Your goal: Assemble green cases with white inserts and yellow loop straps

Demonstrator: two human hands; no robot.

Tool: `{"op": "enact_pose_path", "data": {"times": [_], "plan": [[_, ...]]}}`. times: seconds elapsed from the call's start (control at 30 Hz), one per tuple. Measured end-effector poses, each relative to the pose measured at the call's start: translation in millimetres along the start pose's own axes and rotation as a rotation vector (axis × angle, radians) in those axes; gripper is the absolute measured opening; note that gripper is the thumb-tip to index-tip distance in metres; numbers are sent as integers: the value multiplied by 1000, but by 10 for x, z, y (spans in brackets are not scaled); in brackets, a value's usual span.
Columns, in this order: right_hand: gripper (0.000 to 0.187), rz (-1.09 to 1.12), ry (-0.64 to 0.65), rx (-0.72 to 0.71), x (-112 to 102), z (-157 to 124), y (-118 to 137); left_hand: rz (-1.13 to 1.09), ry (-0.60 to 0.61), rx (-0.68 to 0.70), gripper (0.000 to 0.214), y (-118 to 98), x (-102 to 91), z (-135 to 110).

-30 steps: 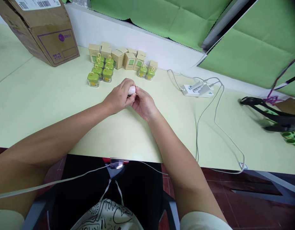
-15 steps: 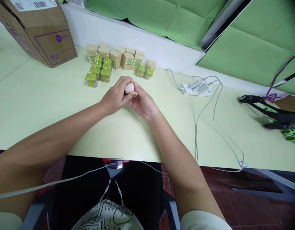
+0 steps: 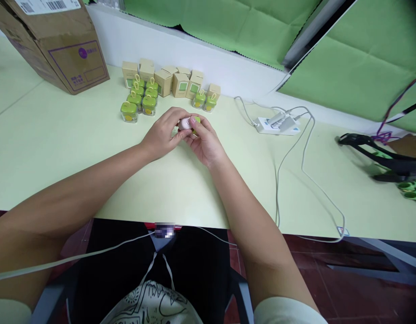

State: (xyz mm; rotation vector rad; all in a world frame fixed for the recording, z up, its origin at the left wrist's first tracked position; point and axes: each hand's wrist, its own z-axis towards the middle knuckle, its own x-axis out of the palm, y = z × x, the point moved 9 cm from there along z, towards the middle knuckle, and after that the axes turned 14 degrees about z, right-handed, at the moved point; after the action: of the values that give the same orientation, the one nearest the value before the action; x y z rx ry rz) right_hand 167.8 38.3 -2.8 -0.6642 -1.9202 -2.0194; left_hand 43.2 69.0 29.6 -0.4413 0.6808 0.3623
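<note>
- The left hand (image 3: 165,132) is curled, its thumb and fingers closed around a small, rounded, pinkish-white object (image 3: 184,123) with a smooth surface.
- The right hand (image 3: 206,143) meets it fingertip to fingertip, the thumb pressing on a small lime-green piece (image 3: 196,119) at the white object's right end; whether the two parts are joined is hidden by the fingers.
- Both parts are held above the middle of the pale green tabletop (image 3: 76,135), in front of the jars.
- At far left stands a large brown cardboard box (image 3: 76,63) with purple printing and a white label on top.
- Right of it, a cluster of small clear jars with lime-green lids and yellowish loops (image 3: 135,100) stands in two rows.
- Small tan cardboard cartons with green panels (image 3: 180,85) stand in a line along the white wall.
- Two more green-lidded jars (image 3: 199,100) stand together before the rightmost cartons.
- Farther right lies a white power strip (image 3: 262,127) with plugs in it and pale cables (image 3: 303,166) running to the table's near edge.
- At far right rests a black, curved, frame-like object (image 3: 380,155), somewhat blurred.
</note>
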Motion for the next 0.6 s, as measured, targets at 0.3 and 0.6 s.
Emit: {"op": "enact_pose_path", "data": {"times": [0.3,0.6], "plan": [[58,-10,-102,-87,-203,76,21,24,13,-25,39,44,10,-3],[68,-3,-326,-140,-500,133,44,119,23,-42,38,116,47,-6]]}}
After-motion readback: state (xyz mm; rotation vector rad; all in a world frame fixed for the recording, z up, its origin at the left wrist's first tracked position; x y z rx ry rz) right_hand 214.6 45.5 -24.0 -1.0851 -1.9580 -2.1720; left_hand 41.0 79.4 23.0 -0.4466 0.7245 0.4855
